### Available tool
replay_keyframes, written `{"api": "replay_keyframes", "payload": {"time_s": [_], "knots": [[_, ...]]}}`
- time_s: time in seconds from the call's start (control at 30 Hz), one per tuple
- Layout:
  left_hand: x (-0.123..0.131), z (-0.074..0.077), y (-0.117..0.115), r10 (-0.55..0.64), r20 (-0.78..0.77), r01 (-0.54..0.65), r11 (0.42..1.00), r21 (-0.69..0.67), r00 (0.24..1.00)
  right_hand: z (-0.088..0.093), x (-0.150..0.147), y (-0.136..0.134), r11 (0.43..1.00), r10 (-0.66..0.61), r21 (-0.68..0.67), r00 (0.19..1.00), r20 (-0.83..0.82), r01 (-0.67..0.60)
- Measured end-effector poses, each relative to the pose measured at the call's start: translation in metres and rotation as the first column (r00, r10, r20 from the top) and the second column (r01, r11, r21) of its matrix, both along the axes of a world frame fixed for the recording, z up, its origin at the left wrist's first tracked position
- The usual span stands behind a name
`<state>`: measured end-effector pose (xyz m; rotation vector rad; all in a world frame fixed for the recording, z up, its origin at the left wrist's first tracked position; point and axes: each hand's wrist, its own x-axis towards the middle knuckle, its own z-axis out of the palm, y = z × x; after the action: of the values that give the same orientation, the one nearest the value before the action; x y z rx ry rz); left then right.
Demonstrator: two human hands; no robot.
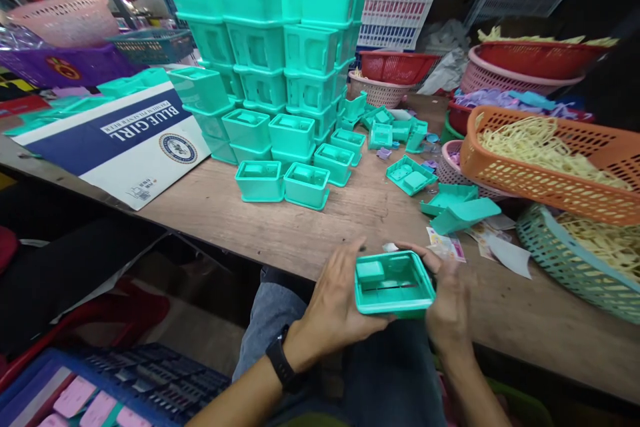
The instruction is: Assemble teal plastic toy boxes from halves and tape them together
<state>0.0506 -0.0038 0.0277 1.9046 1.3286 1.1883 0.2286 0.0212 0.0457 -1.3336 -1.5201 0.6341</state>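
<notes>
A small green plastic box is held over my lap at the table's front edge, its open side facing me. Inside, a raised rectangular block shows at the left end. My left hand grips the box's left end, the thumb along the lower side. At the right end my right hand, slightly blurred, holds the box with fingers reaching round the far side. Past my hands, several similar green boxes stand on the wooden table, rising into a tall stack. Loose green parts lie to the right.
A white and blue carton leans at the left. On the right are an orange basket of pale stringy pieces, a light green basket and a red basket. Paper scraps lie nearby. A blue crate with pink parts stands lower left.
</notes>
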Motion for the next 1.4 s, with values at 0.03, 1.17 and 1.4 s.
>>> {"api": "replay_keyframes", "payload": {"time_s": [0.03,1.17,1.4], "knots": [[-0.002,0.005,0.003,-0.06,0.012,0.06,0.998,0.008,0.998,0.003,0.003,-0.001,1.0,0.009,0.026,0.999,0.047,-0.01],[0.017,0.062,0.019,-0.256,-0.483,0.217,0.967,-0.136,0.837,-0.003,-0.022,-0.008,0.988,0.116,0.122,0.978,-0.175,-0.096],[0.019,0.062,0.017,-0.195,-0.52,0.174,0.981,-0.089,0.832,0.0,-0.021,-0.002,0.983,0.133,0.145,0.983,-0.129,-0.114]]}}
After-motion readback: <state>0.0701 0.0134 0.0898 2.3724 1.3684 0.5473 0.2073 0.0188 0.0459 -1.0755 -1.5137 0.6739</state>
